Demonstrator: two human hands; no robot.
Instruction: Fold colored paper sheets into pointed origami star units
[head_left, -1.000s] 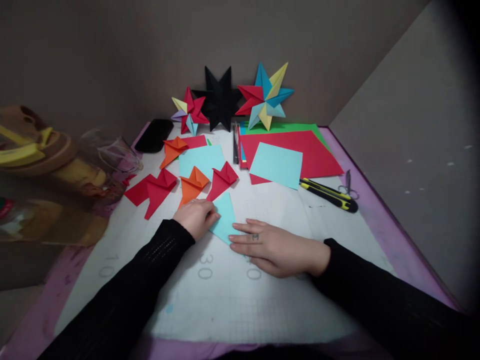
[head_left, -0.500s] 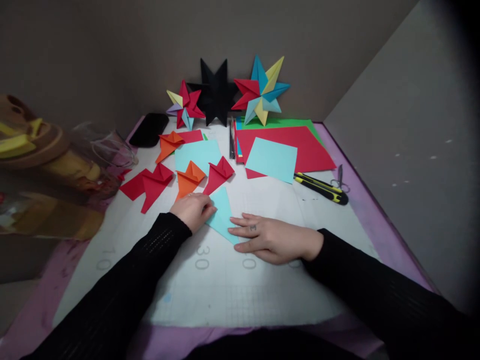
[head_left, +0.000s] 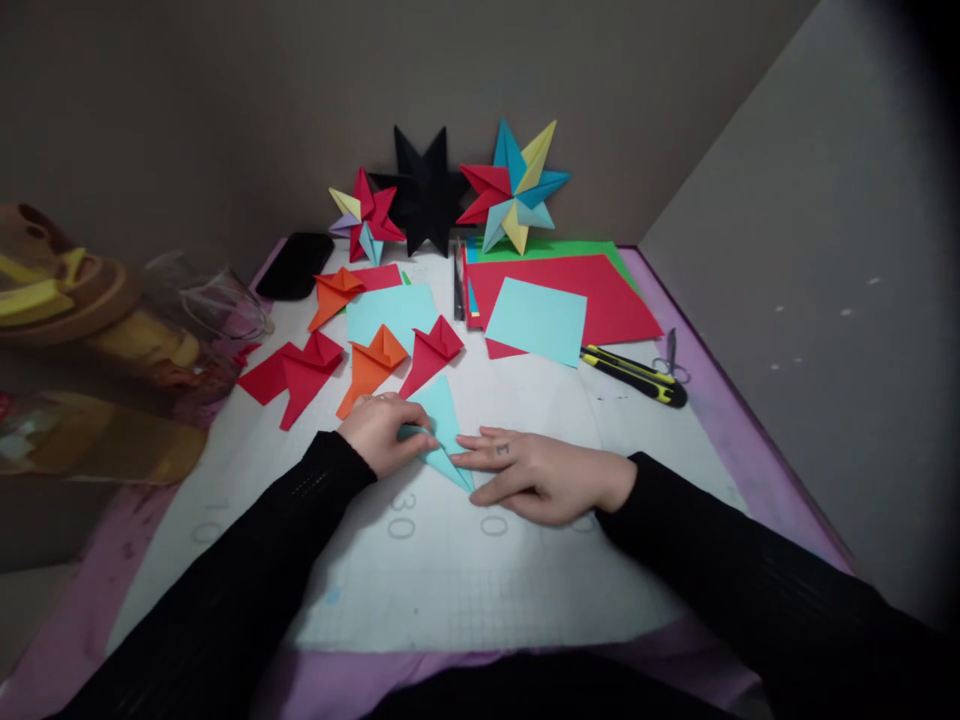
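Observation:
A light blue sheet of origami paper (head_left: pixel 444 408) lies partly folded on the white mat (head_left: pixel 525 590), between my two hands. My left hand (head_left: pixel 381 432) pinches its left side, where a flap is lifted along a crease. With fingers stretched out, my right hand (head_left: pixel 547 476) rests flat, its fingertips on the paper's right edge. Just beyond my left hand lie folded paper pieces: an orange one (head_left: pixel 373 362), a red one (head_left: pixel 435 352) and another red one (head_left: pixel 311 368). A further orange piece (head_left: pixel 337 294) sits behind them.
Paper stars, one black (head_left: pixel 427 200) and one multicoloured (head_left: pixel 517 195), lean on the back wall. A light blue square (head_left: pixel 538 320) lies on red sheets (head_left: pixel 607 290). At right are a utility knife (head_left: pixel 637 378) and scissors (head_left: pixel 671 355). A phone (head_left: pixel 295 266) and bottles (head_left: pixel 90 290) stand left.
My left hand has lifted the left side of the light blue paper, so a raised flap and crease now show. My right hand stays at the paper's right edge. The view has shifted slightly.

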